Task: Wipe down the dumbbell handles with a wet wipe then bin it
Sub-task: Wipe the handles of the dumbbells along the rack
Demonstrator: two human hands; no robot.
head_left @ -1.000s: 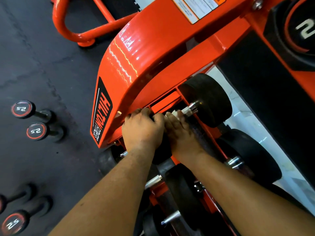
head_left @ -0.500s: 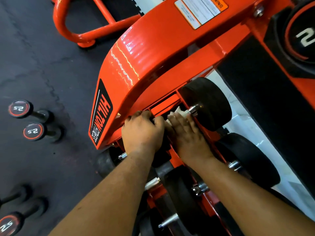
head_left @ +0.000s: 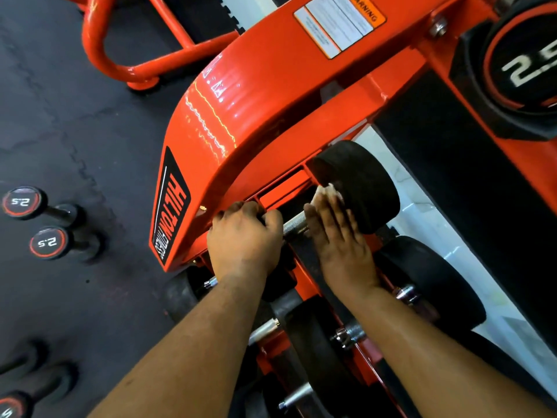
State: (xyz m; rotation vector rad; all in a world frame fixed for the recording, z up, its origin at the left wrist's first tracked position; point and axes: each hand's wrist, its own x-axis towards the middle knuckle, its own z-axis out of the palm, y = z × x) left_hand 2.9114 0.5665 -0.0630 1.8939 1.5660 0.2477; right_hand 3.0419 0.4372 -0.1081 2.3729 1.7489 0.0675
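A black-headed dumbbell (head_left: 361,182) lies on the orange rack (head_left: 271,101), tucked under its curved side panel. A short stretch of its knurled steel handle (head_left: 295,226) shows between my hands. My left hand (head_left: 244,239) grips the dumbbell's left end, fingers curled over it under the panel. My right hand (head_left: 337,236) lies over the handle's right part, up against the right head, thumb hooked at the bar. It holds a white wet wipe (head_left: 331,190) on the handle, and only a scrap shows past the fingertips.
More black dumbbells (head_left: 422,282) sit lower on the rack beneath my forearms. Small 2.5 dumbbells (head_left: 21,202) stand on the dark rubber floor at left. An orange tube frame (head_left: 144,70) stands at the back left. A 2.5 dumbbell (head_left: 524,61) sits top right.
My right hand has slid with the wipe to the right along the handle, up to the right head, baring the knurled bar between my hands. My left hand has kept its grip.
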